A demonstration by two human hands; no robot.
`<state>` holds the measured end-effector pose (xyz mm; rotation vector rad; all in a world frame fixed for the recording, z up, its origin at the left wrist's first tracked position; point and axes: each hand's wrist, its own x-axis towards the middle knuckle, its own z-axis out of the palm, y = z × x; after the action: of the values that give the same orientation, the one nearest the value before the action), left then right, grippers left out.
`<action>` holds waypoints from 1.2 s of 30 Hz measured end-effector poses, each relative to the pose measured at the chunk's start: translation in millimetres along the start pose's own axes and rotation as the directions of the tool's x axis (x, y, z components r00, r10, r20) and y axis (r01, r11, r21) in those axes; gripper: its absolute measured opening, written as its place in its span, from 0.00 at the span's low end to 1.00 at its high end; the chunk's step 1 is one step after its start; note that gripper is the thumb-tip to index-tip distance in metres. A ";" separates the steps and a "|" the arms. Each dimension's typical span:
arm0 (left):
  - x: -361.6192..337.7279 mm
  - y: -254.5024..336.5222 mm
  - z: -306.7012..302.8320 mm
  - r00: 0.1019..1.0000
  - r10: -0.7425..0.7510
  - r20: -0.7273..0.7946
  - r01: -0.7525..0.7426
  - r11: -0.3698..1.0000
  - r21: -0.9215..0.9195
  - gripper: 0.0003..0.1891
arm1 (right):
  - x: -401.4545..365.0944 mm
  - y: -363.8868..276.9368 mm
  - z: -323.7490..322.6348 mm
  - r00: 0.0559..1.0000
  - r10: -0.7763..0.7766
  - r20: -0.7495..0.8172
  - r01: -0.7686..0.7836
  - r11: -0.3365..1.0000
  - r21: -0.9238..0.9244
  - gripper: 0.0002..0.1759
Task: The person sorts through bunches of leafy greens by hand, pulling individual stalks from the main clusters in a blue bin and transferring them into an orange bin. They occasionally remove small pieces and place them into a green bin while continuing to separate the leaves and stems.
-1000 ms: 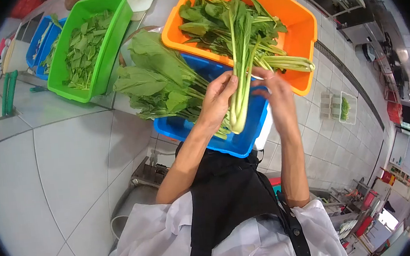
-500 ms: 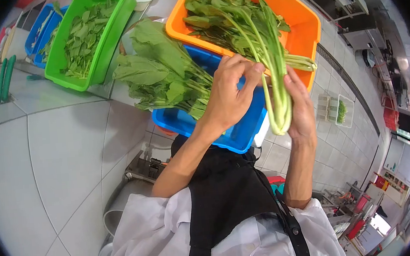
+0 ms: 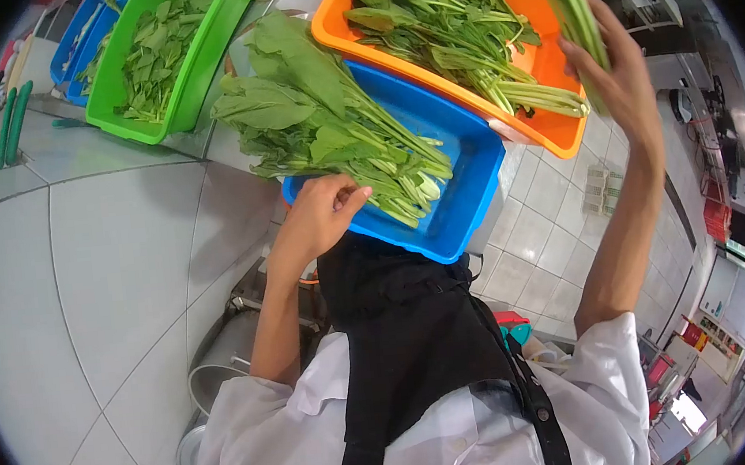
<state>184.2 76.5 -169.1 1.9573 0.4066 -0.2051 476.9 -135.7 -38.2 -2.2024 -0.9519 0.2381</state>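
My right hand [image 3: 620, 78] is raised at the upper right, its fingers closed around a stalk of leafy greens [image 3: 572, 7]. The stalk's upper part runs out of view. My left hand [image 3: 322, 215] is beside the near left edge of the blue bin [image 3: 468, 215], thumb and fingers pressed together. Whether anything sits between those fingers is hidden. A pile of long-stemmed leafy greens [image 3: 336, 120] lies across the blue bin, leaves hanging over its left side and cut stems inside. Behind it, more greens [image 3: 426, 33] lie in the orange bin [image 3: 559, 132], stems toward the right.
To the left stands a green bin [image 3: 192, 98] holding loose leaves. Green-handled shears [image 3: 13, 127] lie on the tiled counter [image 3: 117, 246] at far left, near blue baskets [image 3: 68, 46]. On the floor to the right is a white crate [image 3: 599, 190]. A metal pot [image 3: 224, 361] stands below.
My right hand has carried the stalk up and right, past the orange bin. My left hand has released the stalk and moved left and down to the blue bin's edge.
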 end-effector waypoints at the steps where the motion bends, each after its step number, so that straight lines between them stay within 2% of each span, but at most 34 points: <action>1: -0.3 -8.3 6.3 0.999 0.029 -0.032 -0.027 0.996 0.086 0.15 | 11.0 18.8 7.0 0.999 0.026 0.025 -0.024 0.998 -0.054 0.28; 2: -1.1 -12.6 10.3 0.996 0.062 -0.062 -0.050 0.984 0.171 0.16 | 16.5 40.0 17.8 0.999 0.029 0.024 -0.028 0.998 -0.055 0.28; 3: -3.0 -11.0 11.4 0.996 0.064 -0.061 -0.053 0.984 0.171 0.16 | 19.1 63.3 32.4 0.979 -0.190 -0.069 0.142 0.889 -0.436 0.28; 4: -5.7 -8.5 12.2 0.995 0.045 -0.095 -0.030 0.989 0.146 0.15 | 17.8 78.7 44.7 0.906 -0.419 -0.065 0.229 0.613 -0.756 0.29; 6: -8.0 -7.2 11.9 0.990 0.015 -0.143 0.001 0.994 0.112 0.15 | -6.1 55.6 78.9 0.900 -0.397 -0.181 0.299 0.863 -0.408 0.25; 7: -10.9 -8.1 11.7 0.984 -0.013 -0.176 0.016 1.000 0.017 0.15 | -29.4 46.6 103.4 0.984 -0.125 -0.125 0.105 0.982 -0.157 0.18; 8: -14.2 -9.1 11.2 0.979 -0.042 -0.200 0.027 0.997 -0.074 0.15 | -52.7 49.1 127.4 0.996 -0.093 0.011 0.093 0.993 -0.079 0.12; 9: -14.8 -11.1 10.9 0.979 -0.044 -0.199 0.030 0.997 -0.072 0.15 | -64.3 38.6 147.4 0.957 -0.249 0.151 0.284 0.914 -0.288 0.08; 10: -13.6 -13.9 11.1 0.972 -0.066 -0.225 0.046 0.995 -0.092 0.14 | -77.1 33.4 168.6 0.943 -0.270 0.193 0.331 0.757 -0.563 0.09; 11: -12.9 -16.0 12.1 0.966 -0.088 -0.244 0.062 0.992 -0.112 0.13 | -81.8 28.3 183.6 0.954 -0.282 0.106 0.284 0.726 -0.627 0.11; 12: -12.4 -16.7 12.9 0.969 -0.084 -0.233 0.060 0.992 -0.108 0.13 | -82.7 25.9 194.6 0.972 -0.110 0.209 0.211 0.804 -0.557 0.14; 13: -10.5 -17.1 12.6 0.969 -0.085 -0.231 0.057 0.991 -0.123 0.13 | -86.1 30.2 208.5 0.976 -0.022 0.216 0.085 0.954 -0.288 0.16; 16: -7.8 -22.7 14.3 0.974 -0.087 -0.211 0.057 0.988 -0.145 0.13 | -89.2 43.6 233.5 0.980 -0.062 0.189 0.134 0.907 -0.400 0.18; 18: -0.7 -25.4 13.9 0.977 -0.078 -0.196 0.048 0.987 -0.150 0.13 | -81.7 50.2 233.7 0.951 0.081 0.297 0.018 0.948 -0.316 0.19; 19: 0.2 -25.8 14.5 0.975 -0.060 -0.212 0.030 0.990 -0.141 0.13 | -77.2 53.3 230.4 0.952 0.079 0.294 0.019 0.949 -0.315 0.19; 21: -2.6 -27.1 15.4 0.973 -0.047 -0.227 0.017 0.991 -0.133 0.13 | -72.9 63.5 216.4 0.859 0.074 0.506 0.021 0.984 -0.179 0.19; 22: -2.5 -27.7 14.9 0.973 -0.060 -0.224 0.024 0.987 -0.158 0.13 | -78.2 63.8 216.3 0.951 -0.162 0.263 0.187 0.980 -0.071 0.16; 23: -1.5 -27.9 14.1 0.972 -0.071 -0.223 0.030 0.982 -0.185 0.13 | -78.1 68.3 209.1 0.949 -0.171 0.264 0.196 0.978 -0.073 0.16; 24: -2.0 -27.9 13.9 0.971 -0.074 -0.228 0.030 0.982 -0.188 0.13 | -70.3 47.1 185.8 0.932 -0.020 0.362 0.032 0.999 -0.026 0.15; 25: -2.5 -27.8 13.4 0.974 -0.079 -0.212 0.041 0.983 -0.181 0.13 | -66.9 35.3 172.5 0.879 0.121 0.461 -0.138 0.990 0.002 0.14; 26: -2.1 -27.6 12.7 0.977 -0.084 -0.197 0.049 0.984 -0.173 0.13 | -68.7 39.8 168.7 0.865 0.123 0.486 -0.204 0.972 0.116 0.13; 27: -2.6 -26.5 12.1 0.976 -0.086 -0.201 0.051 0.983 -0.176 0.13 | -69.5 36.1 162.4 0.864 0.120 0.489 -0.201 0.973 0.115 0.13; 29: -2.1 -23.2 10.0 0.985 -0.118 -0.124 0.099 0.983 -0.154 0.13 | -66.9 15.3 139.1 0.817 0.112 0.566 -0.296 0.923 0.244 0.08; 30: -1.6 -22.6 9.8 0.985 -0.116 -0.126 0.096 0.983 -0.155 0.13 | -67.3 2.0 126.3 0.796 0.149 0.587 -0.340 0.912 0.230 0.08; 31: -1.4 -22.0 9.6 0.994 -0.089 -0.057 0.075 0.974 -0.214 0.13 | -67.0 -10.3 113.2 0.797 0.147 0.587 -0.337 0.913 0.229 0.08; 32: -1.6 -21.4 9.0 0.998 -0.058 0.010 0.058 0.960 -0.273 0.13 | -67.2 -21.5 100.3 0.760 0.175 0.626 -0.430 0.858 0.282 0.10; 33: -0.2 -17.9 10.2 0.998 -0.056 0.003 0.055 0.960 -0.274 0.13 | -69.3 -29.2 91.1 0.720 0.196 0.666 -0.518 0.791 0.327 0.12; 34: 2.9 -10.7 13.7 0.999 -0.013 0.051 0.035 0.899 -0.438 0.13 | -73.8 -33.4 83.9 0.721 0.189 0.667 -0.511 0.796 0.326 0.12; 35: 6.3 -2.4 16.5 0.995 0.039 0.090 0.021 0.808 -0.588 0.14 | -79.2 -36.6 76.6 0.747 0.177 0.641 -0.526 0.747 0.407 0.11; 36: 10.9 8.0 16.0 0.990 0.092 0.110 -0.001 0.772 -0.636 0.15 | -84.6 -39.7 72.2 0.772 0.167 0.613 -0.535 0.692 0.484 0.11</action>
<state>198.0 61.0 -172.3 1.2678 0.2850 -0.1412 364.1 -136.6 -72.8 -1.6514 -0.5352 1.2404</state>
